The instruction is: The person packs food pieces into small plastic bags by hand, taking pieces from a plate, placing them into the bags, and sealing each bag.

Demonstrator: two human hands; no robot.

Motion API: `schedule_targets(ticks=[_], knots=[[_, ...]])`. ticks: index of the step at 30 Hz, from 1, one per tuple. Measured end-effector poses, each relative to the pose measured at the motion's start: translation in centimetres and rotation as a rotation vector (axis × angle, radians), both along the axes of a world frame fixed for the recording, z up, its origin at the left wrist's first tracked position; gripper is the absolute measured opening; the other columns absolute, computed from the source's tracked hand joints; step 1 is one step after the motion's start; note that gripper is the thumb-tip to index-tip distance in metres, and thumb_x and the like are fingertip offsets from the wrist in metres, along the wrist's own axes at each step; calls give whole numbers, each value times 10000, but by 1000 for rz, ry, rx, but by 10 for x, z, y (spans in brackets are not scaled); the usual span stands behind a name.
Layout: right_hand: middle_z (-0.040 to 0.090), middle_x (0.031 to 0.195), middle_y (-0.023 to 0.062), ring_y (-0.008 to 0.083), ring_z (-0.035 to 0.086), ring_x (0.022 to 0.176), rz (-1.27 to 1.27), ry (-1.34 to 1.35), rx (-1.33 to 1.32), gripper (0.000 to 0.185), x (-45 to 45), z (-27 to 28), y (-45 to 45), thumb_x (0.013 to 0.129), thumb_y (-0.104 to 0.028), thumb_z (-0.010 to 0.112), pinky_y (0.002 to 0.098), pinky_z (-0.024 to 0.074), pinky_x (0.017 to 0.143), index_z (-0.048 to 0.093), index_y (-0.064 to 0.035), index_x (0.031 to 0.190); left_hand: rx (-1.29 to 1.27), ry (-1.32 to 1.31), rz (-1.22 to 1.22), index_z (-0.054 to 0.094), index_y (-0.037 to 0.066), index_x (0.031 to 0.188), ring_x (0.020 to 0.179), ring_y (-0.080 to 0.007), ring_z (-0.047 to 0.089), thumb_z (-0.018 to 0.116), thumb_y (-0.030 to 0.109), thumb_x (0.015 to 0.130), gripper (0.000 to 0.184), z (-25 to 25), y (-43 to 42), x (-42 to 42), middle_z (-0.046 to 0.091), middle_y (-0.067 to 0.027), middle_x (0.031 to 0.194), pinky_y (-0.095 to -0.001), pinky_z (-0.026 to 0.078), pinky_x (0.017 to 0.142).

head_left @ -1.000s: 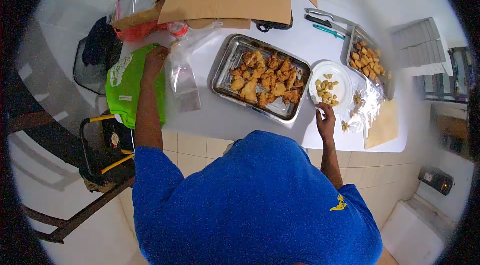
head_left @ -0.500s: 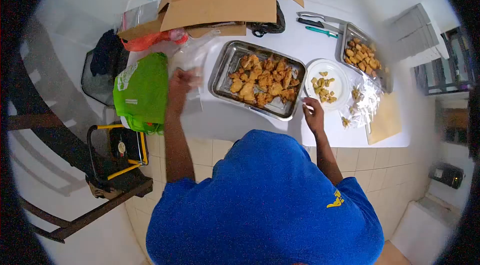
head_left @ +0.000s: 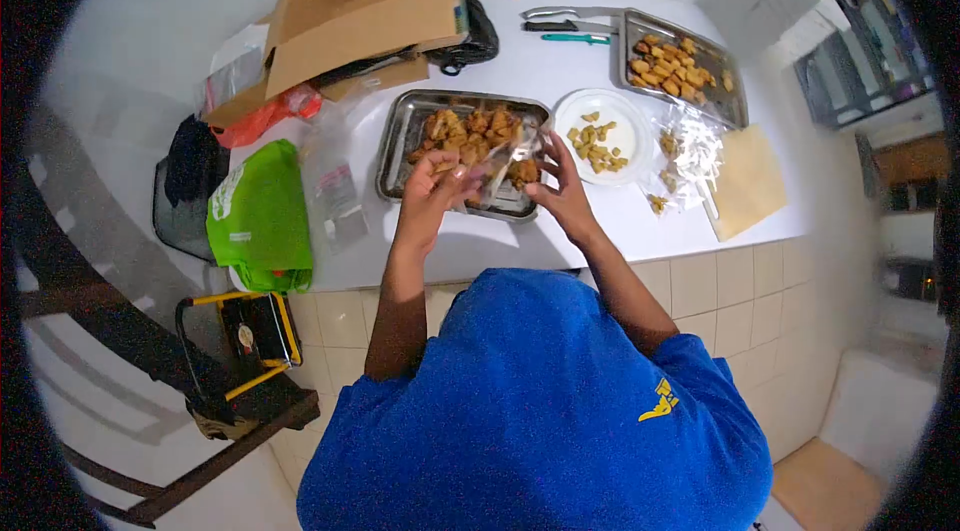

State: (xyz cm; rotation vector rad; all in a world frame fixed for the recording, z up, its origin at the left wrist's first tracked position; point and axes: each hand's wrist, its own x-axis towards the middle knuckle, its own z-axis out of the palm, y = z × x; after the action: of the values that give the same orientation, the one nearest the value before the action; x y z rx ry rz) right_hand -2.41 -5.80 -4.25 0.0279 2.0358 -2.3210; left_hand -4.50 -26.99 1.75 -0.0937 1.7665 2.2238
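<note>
Both hands are above the near side of a metal tray [head_left: 395, 146] of browned fried pieces [head_left: 470, 131]. Between them is a small clear plastic bag [head_left: 495, 171]. My left hand [head_left: 432, 199] pinches the bag's left side with bent fingers. On the other side, my right hand [head_left: 562, 193] has its fingers closed on the bag's right edge. The bag partly covers the food beneath it. Just right of the tray, a white plate [head_left: 635, 136] holds small pale-brown pieces [head_left: 598, 146].
A cardboard box [head_left: 370, 31] stands at the back, with a green bag [head_left: 262, 216] at the left. Knives [head_left: 565, 27] lie near a second tray [head_left: 740, 111] of cubes. Clear bags [head_left: 690, 151] and a tan board [head_left: 748, 181] are at the right.
My left hand has moved right from beside the green bag to above the tray. My right hand has moved left from the plate's edge. A clear bag now shows between both hands.
</note>
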Motion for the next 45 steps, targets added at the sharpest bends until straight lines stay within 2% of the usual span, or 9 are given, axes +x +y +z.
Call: schedule_targets(ticks=[6, 11, 21, 24, 32, 36, 39, 43, 45], knots=[[463, 1244, 138, 249, 413, 1161, -71, -38, -96, 881, 8, -10, 36, 766, -184, 699, 391, 362, 973, 125, -126, 1432, 114, -65, -55, 378, 40, 1160, 946, -216, 596, 516, 84, 891, 306, -2, 39, 13, 584, -176, 1074, -335, 497, 833], [392, 1289, 169, 284, 434, 1124, -303, -62, 351, 922, 29, -12, 84, 696, -280, 758, 450, 406, 916, 200, -122, 1413, 64, -37, -5, 368, 23, 1166, 941, -199, 590, 554, 5, 843, 372, -12, 89, 22, 599, -171, 1035, -317, 490, 843], [534, 1195, 95, 277, 481, 1088, 168, 424, 602, 947, 45, 24, 191, 688, -198, 746, 390, 389, 922, 163, -102, 1428, -297, 105, 131, 442, 22, 1088, 775, -133, 586, 641, 2, 776, 371, -31, 237, 67, 603, -104, 878, -255, 483, 700], [555, 1179, 111, 299, 504, 1092, 394, 199, 316, 942, 46, 24, 215, 699, -168, 727, 389, 383, 932, 138, -97, 1431, -402, 102, 189, 458, 23, 1054, 746, -121, 583, 652, 35, 778, 337, -31, 265, 82, 606, -91, 868, -251, 481, 667], [611, 1075, 162, 285, 579, 993, 632, 148, 427, 885, 50, 12, 243, 668, 7, 605, 351, 429, 848, 161, -89, 1427, -584, 33, 279, 442, 23, 1026, 630, -95, 537, 655, 104, 804, 319, -27, 321, 106, 601, -65, 713, -244, 437, 575], [610, 967, 143, 236, 600, 793, 470, 307, 390, 816, 50, 7, 246, 677, 37, 567, 311, 476, 689, 235, -94, 1410, -762, 86, 225, 435, 37, 1048, 559, -96, 478, 638, 106, 812, 319, -28, 326, 106, 557, -55, 634, -259, 401, 537], [579, 1034, 174, 342, 590, 849, 414, 299, 367, 774, 45, 14, 253, 717, 39, 542, 372, 487, 784, 231, -128, 1405, -686, 132, 245, 419, 47, 1103, 525, -102, 452, 627, 90, 812, 361, -35, 327, 104, 531, -38, 605, -263, 386, 531], [559, 985, 119, 211, 601, 768, 279, 267, 424, 660, 40, 10, 249, 754, 79, 542, 291, 497, 654, 343, -111, 1354, -532, 135, 184, 362, 40, 1180, 527, -96, 456, 604, 62, 816, 437, -36, 324, 100, 532, -42, 596, -250, 383, 537], [562, 981, 123, 216, 600, 767, 220, 355, 486, 640, 33, 3, 244, 759, 68, 550, 298, 499, 658, 356, -107, 1343, -462, 164, 120, 332, 36, 1209, 541, -92, 465, 594, 48, 817, 472, -45, 315, 96, 535, -45, 595, -246, 381, 536]])
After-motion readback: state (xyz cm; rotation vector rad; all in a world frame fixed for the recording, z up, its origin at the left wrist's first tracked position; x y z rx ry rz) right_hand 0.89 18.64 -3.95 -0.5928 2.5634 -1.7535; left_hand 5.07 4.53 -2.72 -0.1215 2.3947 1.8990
